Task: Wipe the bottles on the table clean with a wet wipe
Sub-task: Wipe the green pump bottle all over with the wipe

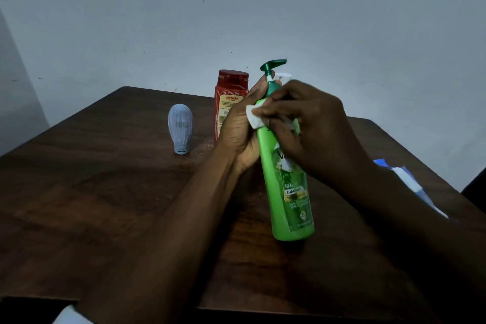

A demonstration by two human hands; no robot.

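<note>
A tall green shampoo pump bottle [288,192] stands tilted on the dark wooden table [105,205], its base on the wood. My left hand [240,129] grips its upper body and neck from the left. My right hand [310,126] presses a white wet wipe [255,117] against the bottle's shoulder. A red bottle [228,97] with a dark red cap stands behind my left hand, partly hidden. A small pale blue bottle [180,127] stands upside down on its cap to the left. A white pump top [284,77] shows behind the green pump.
A blue and white wipe packet [410,181] lies at the table's right edge, partly behind my right forearm. A plain grey wall rises behind the table. A dark object [476,192] sits off the right edge.
</note>
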